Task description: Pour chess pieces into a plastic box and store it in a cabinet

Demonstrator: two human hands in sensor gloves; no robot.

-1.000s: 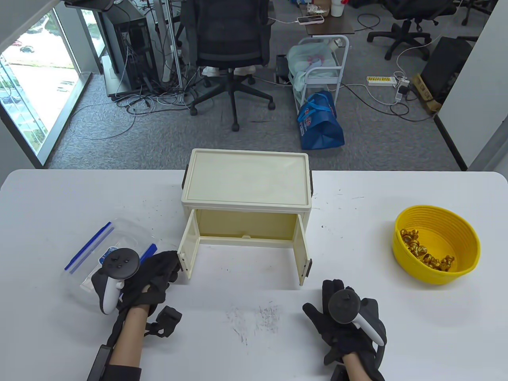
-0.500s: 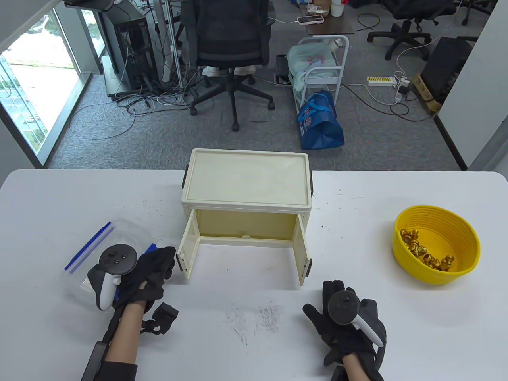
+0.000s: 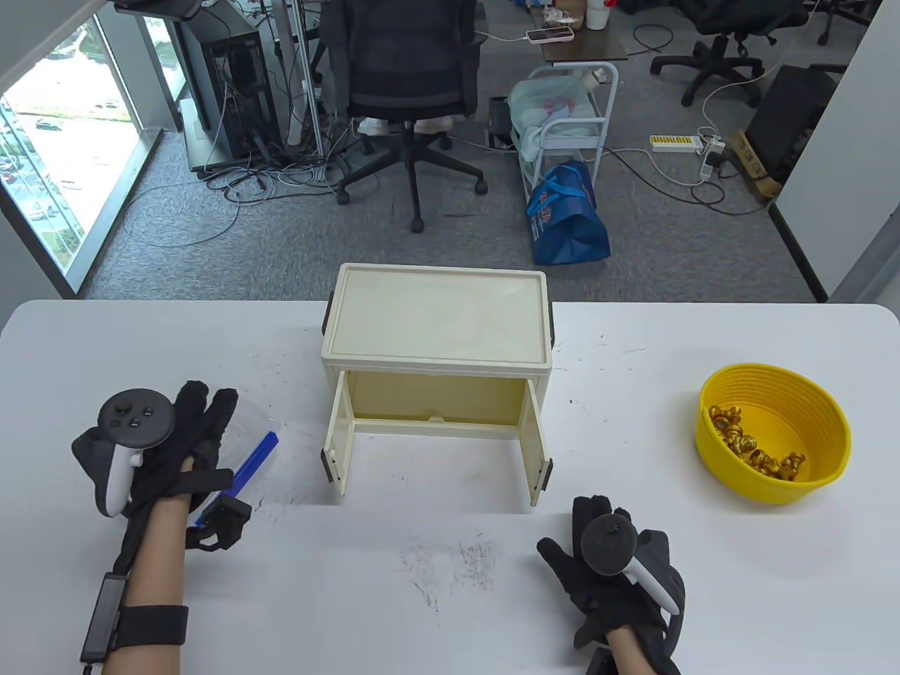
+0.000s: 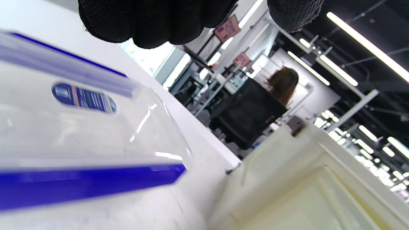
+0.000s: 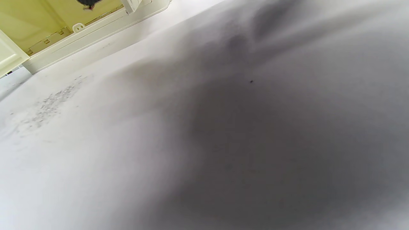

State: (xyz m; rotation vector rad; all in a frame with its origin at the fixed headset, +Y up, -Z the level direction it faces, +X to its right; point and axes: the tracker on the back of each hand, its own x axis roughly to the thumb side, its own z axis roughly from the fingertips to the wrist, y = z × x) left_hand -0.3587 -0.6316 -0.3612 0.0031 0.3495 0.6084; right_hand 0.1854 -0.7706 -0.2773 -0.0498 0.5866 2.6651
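Left hand (image 3: pixel 158 450), fingers spread, lies over the clear plastic box (image 3: pixel 242 450) at 8 o'clock on the counter (image 3: pixel 633 337). Right hand (image 3: pixel 612 576), fingers loosely spread, lies flat at 5 o'clock. Cabinet (image 3: pixel 436 330), doors open, centre. Yellow bowl (image 3: pixel 773 432) of gold chess pieces (image 3: pixel 752 443) at 3 o'clock.

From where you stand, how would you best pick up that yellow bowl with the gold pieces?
Probably by the rim of the yellow bowl, from above on its near left side: the right hand is nearest, the walls flare outward, and the gold pieces lie low inside.
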